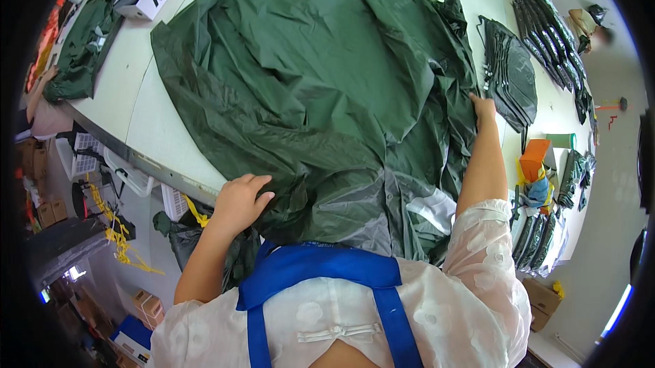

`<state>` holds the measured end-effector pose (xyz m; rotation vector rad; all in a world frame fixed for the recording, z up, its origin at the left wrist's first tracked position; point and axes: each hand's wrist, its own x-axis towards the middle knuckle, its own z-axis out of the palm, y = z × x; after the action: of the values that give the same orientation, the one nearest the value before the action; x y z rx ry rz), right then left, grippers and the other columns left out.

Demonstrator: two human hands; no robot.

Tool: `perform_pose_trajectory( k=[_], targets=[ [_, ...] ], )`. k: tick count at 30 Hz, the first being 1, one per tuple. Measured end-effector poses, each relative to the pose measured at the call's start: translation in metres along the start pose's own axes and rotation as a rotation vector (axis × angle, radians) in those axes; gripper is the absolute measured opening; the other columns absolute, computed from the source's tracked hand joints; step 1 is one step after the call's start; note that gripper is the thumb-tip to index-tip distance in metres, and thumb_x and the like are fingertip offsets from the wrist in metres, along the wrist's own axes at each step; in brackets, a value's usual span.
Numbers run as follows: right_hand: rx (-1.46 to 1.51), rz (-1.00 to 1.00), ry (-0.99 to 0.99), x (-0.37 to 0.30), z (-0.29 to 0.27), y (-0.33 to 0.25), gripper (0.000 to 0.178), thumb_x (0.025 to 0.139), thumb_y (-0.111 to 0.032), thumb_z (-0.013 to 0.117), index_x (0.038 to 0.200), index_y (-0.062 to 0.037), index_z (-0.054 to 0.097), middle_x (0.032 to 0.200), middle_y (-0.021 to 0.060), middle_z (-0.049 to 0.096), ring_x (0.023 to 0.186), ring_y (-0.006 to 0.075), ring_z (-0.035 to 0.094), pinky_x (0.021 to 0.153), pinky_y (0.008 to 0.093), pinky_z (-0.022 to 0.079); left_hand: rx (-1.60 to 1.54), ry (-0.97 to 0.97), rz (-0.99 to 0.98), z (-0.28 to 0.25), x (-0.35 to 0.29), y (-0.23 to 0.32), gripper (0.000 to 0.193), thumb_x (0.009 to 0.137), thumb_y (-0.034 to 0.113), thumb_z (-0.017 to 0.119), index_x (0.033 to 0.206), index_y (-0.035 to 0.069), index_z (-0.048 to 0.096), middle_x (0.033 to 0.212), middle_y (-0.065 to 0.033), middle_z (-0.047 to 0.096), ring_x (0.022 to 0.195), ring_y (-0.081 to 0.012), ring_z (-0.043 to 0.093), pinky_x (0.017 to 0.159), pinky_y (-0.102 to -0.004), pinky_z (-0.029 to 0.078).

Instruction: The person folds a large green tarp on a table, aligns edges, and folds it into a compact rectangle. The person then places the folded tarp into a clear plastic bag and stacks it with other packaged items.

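A large dark green raincoat-like garment of thin, shiny fabric lies spread and wrinkled over the white table in front of me. Its near part shows a greyish inner side and hangs over the table edge against my body; a pale grey strip shows at the lower right. My left hand is at the garment's near left edge, fingers and thumb apart, with no fabric seen between them. Over at the right side, my right hand has its fingers closed at the garment's bunched edge; its fingertips are partly hidden.
Flat black drawstring bags lie stacked right of the garment, with dark packaged bundles beyond. An orange box and a green roll stand at the right. Far left, another person's hand touches a folded green garment.
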<state>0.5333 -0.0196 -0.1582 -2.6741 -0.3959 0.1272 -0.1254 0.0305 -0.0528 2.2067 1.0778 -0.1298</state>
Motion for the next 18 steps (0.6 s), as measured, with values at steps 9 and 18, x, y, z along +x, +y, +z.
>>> perform_pose_trajectory(
  k=[9,18],
  targets=[
    [0.18,-1.159,-0.228,-0.283,-0.103,-0.093,0.018,0.069,-0.008,0.062,0.087,-0.0079,0.064,0.074,0.0093,0.059,0.065,0.0254,0.059,0.059,0.0355,0.047,-1.108,0.107,0.098,-0.028,0.125,0.059,0.055,0.093,0.026,0.057,0.139,0.003,0.039,0.134,-0.0139,0.047,0.109,-0.02,0.054,0.086,-0.0291,0.045],
    [0.327,-1.157,-0.466,-0.328,-0.097,-0.073,0.032,0.073,-0.007,0.062,0.105,-0.0091,0.063,0.102,0.0099,0.065,0.082,0.0306,0.064,0.066,0.0364,0.052,-1.6,-0.006,-0.196,0.009,0.184,0.068,0.037,0.081,0.01,0.06,0.115,-0.005,0.057,0.111,-0.0135,0.063,0.098,-0.0252,0.061,0.091,-0.0386,0.047]
  ],
)
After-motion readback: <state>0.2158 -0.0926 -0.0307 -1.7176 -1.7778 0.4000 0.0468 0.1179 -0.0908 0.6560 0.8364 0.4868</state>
